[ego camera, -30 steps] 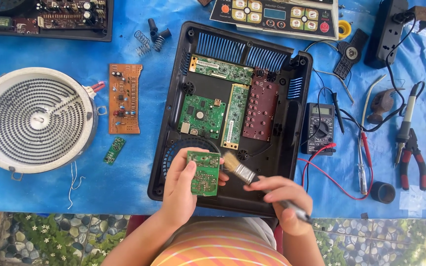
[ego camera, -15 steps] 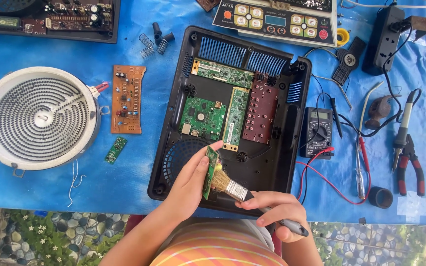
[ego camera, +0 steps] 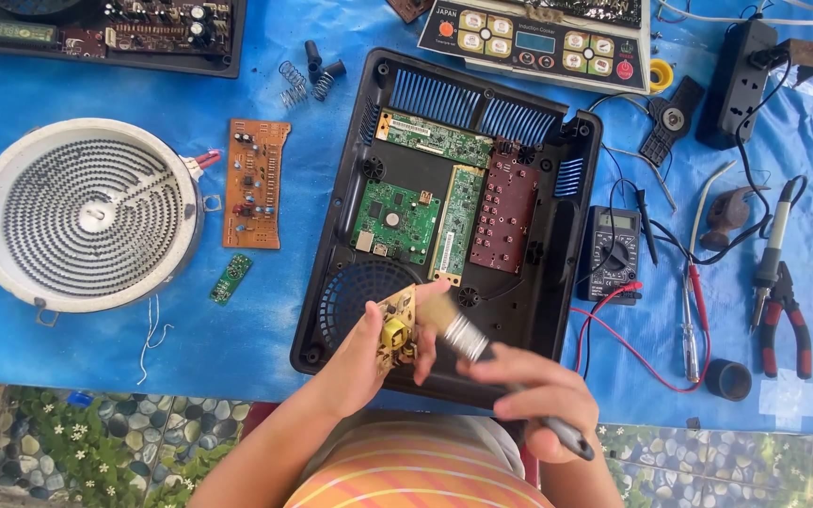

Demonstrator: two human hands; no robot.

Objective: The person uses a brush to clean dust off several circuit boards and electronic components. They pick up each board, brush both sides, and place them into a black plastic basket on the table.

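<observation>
Turned further over since half a second ago, the small circuit board now shows its component side, a yellow part facing the camera, where earlier it stood edge-on. The left hand grips it by the edges, just above the near rim of the open black appliance housing. The right hand is closed around a brush with a metal ferrule, bristles touching the board's upper edge.

Inside the housing sit a green board, a narrow green board and a dark red board. A round heating coil, an orange-brown board and a tiny green board lie on the blue-covered surface to the left; a multimeter with red leads and a pair of red-handled pliers lie to the right.

Risk, as judged here: the board is pinched only at its edges, so a firm brush stroke could twist it loose and drop it into the housing. The metal ferrule, close to the components, could scrape or bend them if the brush angle dips.
</observation>
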